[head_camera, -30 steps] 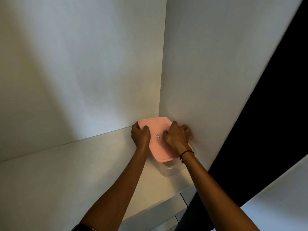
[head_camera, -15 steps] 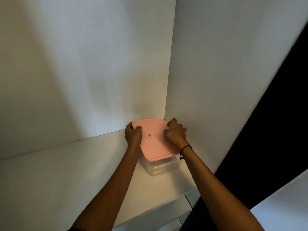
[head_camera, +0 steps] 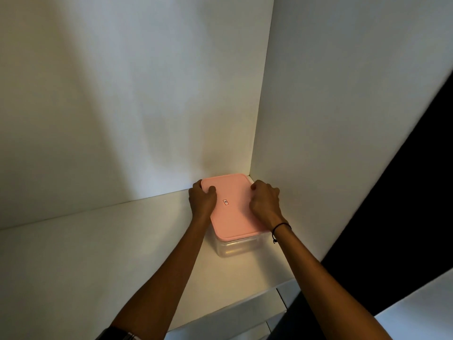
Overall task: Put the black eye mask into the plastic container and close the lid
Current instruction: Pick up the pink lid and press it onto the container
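Left hand [head_camera: 203,201] and right hand [head_camera: 266,204] are gripping opposite long edges of the flat pink plastic lid [head_camera: 232,212], pressing down onto the clear plastic container [head_camera: 235,249]; its long axis is running away from the person.

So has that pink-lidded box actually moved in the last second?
Cannot tell. The camera itself shifted, but the container with its pink lid sits tucked against the shelf's back corner as before, both hands on it.

We have one view, worn on the head, looking forward and down into the far right corner of a white shelf [head_camera: 122,253], at arm's reach.
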